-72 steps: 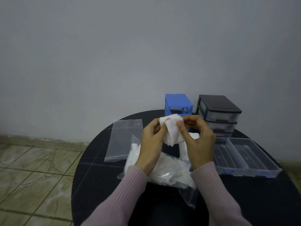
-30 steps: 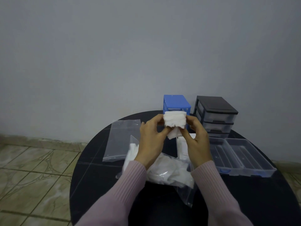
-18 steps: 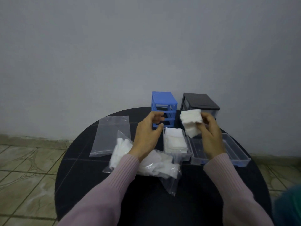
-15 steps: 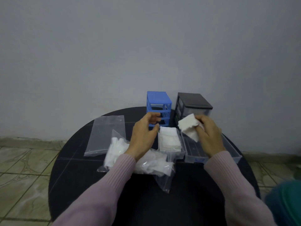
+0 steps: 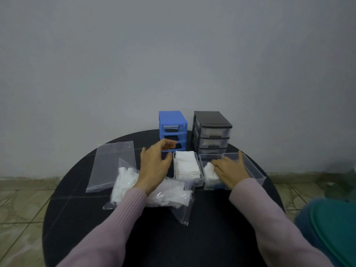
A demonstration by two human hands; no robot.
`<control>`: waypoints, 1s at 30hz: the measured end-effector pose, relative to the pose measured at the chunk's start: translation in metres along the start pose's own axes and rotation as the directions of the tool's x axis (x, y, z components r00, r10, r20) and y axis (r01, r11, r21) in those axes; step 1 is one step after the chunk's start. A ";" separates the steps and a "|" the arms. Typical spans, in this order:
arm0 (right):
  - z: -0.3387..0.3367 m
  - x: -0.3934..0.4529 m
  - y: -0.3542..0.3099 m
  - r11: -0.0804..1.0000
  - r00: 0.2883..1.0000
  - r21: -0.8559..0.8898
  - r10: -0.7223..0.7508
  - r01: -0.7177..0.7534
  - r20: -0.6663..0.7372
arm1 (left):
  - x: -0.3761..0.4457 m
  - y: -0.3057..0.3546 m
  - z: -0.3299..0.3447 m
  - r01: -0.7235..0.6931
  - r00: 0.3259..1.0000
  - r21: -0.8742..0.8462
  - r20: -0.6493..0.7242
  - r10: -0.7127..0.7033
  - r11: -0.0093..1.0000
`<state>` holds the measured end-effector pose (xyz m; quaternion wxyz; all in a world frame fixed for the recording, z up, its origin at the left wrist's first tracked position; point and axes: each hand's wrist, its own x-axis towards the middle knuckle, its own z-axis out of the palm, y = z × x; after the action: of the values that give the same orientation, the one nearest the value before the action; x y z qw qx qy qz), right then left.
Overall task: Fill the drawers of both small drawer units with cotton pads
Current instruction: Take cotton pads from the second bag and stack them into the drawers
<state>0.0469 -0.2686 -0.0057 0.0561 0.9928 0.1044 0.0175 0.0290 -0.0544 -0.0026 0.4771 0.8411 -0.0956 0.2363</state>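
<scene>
Right hand (image 5: 230, 171) presses a wad of cotton pads (image 5: 210, 172) into the middle clear drawer (image 5: 207, 158), fingers flat on it. Left hand (image 5: 154, 163) hovers loose, holding nothing, above the pad bag (image 5: 169, 195). Filled drawer (image 5: 185, 167) sits at 9 o'clock of the middle one; blue unit (image 5: 172, 128) and black unit (image 5: 212, 132) at 12 o'clock on the table (image 5: 202, 237).

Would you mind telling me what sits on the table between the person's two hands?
In the head view, a clear drawer filled with white cotton pads sits between the left hand and the right hand.
</scene>
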 end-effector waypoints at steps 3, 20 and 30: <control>0.007 -0.001 -0.003 0.995 0.998 0.092 0.042 -0.038 -0.046 | 0.001 -0.001 0.000 0.002 1.000 -0.022 -0.002 -0.002 1.000; 0.018 -0.021 -0.032 0.968 0.998 0.245 0.060 -0.054 -0.017 | -0.003 0.007 0.000 0.027 0.999 0.041 0.025 -0.028 0.999; 0.015 -0.022 -0.032 0.984 0.995 0.172 0.069 -0.057 -0.068 | -0.006 0.008 0.002 -0.024 0.998 0.018 0.064 0.023 1.000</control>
<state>0.0201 -0.2440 -0.0251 -0.0331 0.9954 0.0762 0.0468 0.0214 -0.0604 -0.0001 0.4629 0.8516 -0.1186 0.2157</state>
